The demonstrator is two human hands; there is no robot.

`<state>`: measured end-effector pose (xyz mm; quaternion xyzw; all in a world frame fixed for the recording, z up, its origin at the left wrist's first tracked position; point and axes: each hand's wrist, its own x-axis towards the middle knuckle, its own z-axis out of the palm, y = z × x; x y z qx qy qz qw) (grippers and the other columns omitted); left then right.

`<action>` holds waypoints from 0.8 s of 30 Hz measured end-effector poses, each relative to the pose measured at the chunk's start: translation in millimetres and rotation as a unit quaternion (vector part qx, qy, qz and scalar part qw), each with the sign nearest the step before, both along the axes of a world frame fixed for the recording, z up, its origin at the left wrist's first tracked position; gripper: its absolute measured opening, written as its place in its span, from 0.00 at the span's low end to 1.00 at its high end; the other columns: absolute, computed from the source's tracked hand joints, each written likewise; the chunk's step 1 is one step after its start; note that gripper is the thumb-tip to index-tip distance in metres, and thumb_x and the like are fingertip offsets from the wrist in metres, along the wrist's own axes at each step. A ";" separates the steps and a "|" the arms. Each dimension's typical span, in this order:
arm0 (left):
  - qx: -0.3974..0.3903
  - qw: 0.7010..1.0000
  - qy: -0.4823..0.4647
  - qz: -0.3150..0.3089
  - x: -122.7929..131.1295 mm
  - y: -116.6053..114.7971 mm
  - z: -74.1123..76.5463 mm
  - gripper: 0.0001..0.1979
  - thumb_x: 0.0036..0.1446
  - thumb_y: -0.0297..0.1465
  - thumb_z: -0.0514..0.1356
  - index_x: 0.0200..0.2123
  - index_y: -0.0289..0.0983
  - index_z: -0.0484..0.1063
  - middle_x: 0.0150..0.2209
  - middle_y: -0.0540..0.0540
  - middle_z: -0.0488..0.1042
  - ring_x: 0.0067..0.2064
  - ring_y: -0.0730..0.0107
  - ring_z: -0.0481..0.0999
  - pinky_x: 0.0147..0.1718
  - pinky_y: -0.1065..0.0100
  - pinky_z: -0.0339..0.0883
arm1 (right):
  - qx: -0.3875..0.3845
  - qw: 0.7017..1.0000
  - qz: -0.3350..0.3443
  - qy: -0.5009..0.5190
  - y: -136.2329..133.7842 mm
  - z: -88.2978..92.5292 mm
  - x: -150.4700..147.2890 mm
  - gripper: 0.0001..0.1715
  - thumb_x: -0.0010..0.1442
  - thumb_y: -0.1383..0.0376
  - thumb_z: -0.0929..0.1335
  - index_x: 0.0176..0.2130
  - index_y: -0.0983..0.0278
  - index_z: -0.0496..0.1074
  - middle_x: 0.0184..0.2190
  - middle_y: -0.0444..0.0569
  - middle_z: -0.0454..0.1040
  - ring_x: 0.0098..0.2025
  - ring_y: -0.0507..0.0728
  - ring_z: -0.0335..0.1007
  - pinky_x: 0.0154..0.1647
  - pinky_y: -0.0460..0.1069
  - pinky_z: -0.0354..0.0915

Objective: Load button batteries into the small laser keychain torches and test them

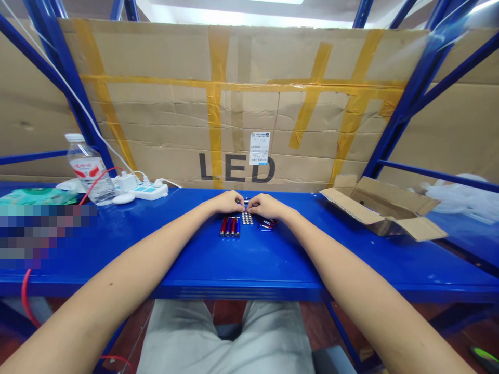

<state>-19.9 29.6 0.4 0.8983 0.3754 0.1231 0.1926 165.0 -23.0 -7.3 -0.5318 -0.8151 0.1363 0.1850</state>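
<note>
Both of my hands meet over the middle of the blue table. The fingers of my left hand [229,202] are curled in a pinch, and what is between them is too small to make out. My right hand [267,206] is likewise pinched, its fingertips just above the far end of a block of small silver button cells [247,218]. Small shiny pieces [246,200] show between the two hands. Nearer to me and left of the cells lie several red and blue metal tubes [230,227] side by side. Red and blue carabiner clips [266,225] lie below my right hand.
An open cardboard box [384,205] stands at the right. On the left are a water bottle [90,171], a white power strip [150,190] with cables and a green packet [37,197]. A large taped cardboard sheet [167,114] closes off the back between blue posts.
</note>
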 end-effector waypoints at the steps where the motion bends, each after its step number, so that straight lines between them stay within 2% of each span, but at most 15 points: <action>1: 0.000 1.000 0.000 0.000 -0.2 -1.0 0.6 0.12 0.47 0.37 0.62 0.31 0.35 0.79 0.25 0.49 0.72 0.30 0.70 0.68 0.28 0.69 0.56 | -0.002 1.000 0.001 0.004 0.1 0.0 0.3 0.10 0.58 0.68 0.68 0.36 0.64 0.81 0.33 0.45 0.80 0.35 0.52 0.71 0.35 0.44 0.61; 6: -0.002 1.000 0.008 0.004 -2.8 -1.5 2.6 0.13 0.50 0.37 0.59 0.33 0.35 0.78 0.27 0.48 0.75 0.31 0.69 0.70 0.30 0.70 0.59 | -0.003 1.000 -0.017 0.017 2.4 -1.6 2.7 0.09 0.58 0.67 0.68 0.36 0.64 0.81 0.33 0.46 0.80 0.35 0.53 0.72 0.34 0.44 0.62; 10: 0.002 1.000 0.004 0.006 -13.2 1.3 8.9 0.15 0.52 0.33 0.55 0.37 0.34 0.79 0.36 0.44 0.79 0.36 0.66 0.74 0.36 0.70 0.63 | -0.001 1.000 -0.025 0.007 1.0 -0.1 2.9 0.09 0.57 0.70 0.68 0.34 0.64 0.80 0.36 0.47 0.81 0.37 0.54 0.73 0.38 0.44 0.64; 15: 0.022 0.993 0.109 0.046 -35.0 -1.9 23.2 0.22 0.48 0.25 0.54 0.47 0.33 0.77 0.47 0.38 0.79 0.43 0.61 0.75 0.42 0.68 0.65 | -0.002 1.000 -0.021 -0.005 -1.9 1.8 2.6 0.09 0.57 0.71 0.68 0.34 0.63 0.80 0.38 0.48 0.81 0.38 0.54 0.74 0.39 0.44 0.64; 17: 0.019 0.982 0.174 0.076 -40.9 -6.1 29.0 0.24 0.45 0.24 0.56 0.48 0.33 0.76 0.46 0.37 0.79 0.41 0.60 0.76 0.40 0.68 0.65 | -0.004 1.000 -0.022 -0.008 -1.6 1.2 2.9 0.08 0.57 0.70 0.68 0.35 0.63 0.80 0.38 0.48 0.81 0.38 0.54 0.74 0.38 0.45 0.64; 20: -0.002 0.962 0.254 0.100 -44.1 -13.3 35.8 0.21 0.45 0.26 0.58 0.45 0.32 0.76 0.39 0.38 0.80 0.36 0.61 0.76 0.34 0.68 0.65 | -0.005 1.000 -0.022 -0.011 -1.1 0.6 3.0 0.08 0.57 0.69 0.69 0.35 0.63 0.79 0.37 0.47 0.81 0.38 0.54 0.74 0.38 0.45 0.63; 24: 0.014 0.952 0.289 0.101 -44.1 -20.5 38.6 0.15 0.48 0.29 0.58 0.40 0.32 0.77 0.38 0.38 0.80 0.36 0.61 0.75 0.30 0.68 0.62 | -0.006 1.000 -0.016 -0.013 -3.2 2.3 1.1 0.08 0.58 0.69 0.68 0.35 0.64 0.79 0.37 0.47 0.81 0.38 0.54 0.74 0.37 0.45 0.63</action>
